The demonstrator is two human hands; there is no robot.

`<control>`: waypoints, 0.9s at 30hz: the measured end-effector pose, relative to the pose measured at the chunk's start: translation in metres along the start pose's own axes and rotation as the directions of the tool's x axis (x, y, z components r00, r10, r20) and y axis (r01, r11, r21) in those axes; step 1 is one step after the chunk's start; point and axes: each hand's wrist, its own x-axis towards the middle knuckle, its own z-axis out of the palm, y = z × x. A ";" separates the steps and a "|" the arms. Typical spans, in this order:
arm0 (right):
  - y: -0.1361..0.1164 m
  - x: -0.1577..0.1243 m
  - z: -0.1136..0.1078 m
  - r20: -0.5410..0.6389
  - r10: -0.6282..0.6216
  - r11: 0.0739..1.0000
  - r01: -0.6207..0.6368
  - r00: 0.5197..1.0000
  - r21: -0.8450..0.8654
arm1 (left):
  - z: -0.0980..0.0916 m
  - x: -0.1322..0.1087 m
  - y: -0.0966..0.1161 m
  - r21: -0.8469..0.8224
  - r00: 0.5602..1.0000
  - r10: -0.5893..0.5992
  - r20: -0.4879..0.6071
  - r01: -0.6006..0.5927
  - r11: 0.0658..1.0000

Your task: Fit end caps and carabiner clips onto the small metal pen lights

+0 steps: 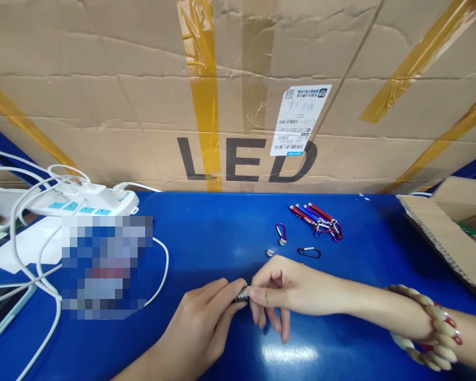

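Observation:
My left hand (208,312) is closed round a small ridged metal cylinder (241,294), dark and silver, most of it hidden in the fingers. Thumb and forefinger of my right hand (281,288) pinch its exposed end, while the other fingers hang loose below. Just beyond the right hand lie a black carabiner (309,252), a small silver metal piece (269,253) and a dark red and silver carabiner (281,233). Farther back rests a group of slim red and blue metal pen-shaped lights (313,214) with carabiners at their near ends.
A white power strip (99,200) with tangled white cables (14,233) occupies the left side, next to a pixelated area. At the lower left is a dark-screened device (8,312). An open cardboard box (440,238) stands right. A large LED-marked carton (143,106) walls off the back.

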 end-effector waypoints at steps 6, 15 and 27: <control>0.001 -0.003 -0.003 -0.024 -0.052 0.998 0.050 0.998 -0.047 | -0.001 0.002 0.003 -0.091 0.997 -0.070 0.017 0.071 0.993; 0.004 -0.005 0.014 -0.164 -0.028 0.979 -0.006 0.986 -0.205 | 0.002 -0.002 0.007 0.164 0.990 0.121 -0.079 -0.106 0.981; 0.010 0.006 0.006 0.092 0.103 0.881 -0.134 0.990 0.454 | -0.001 -0.002 0.006 -0.058 0.999 -0.042 0.001 0.042 0.997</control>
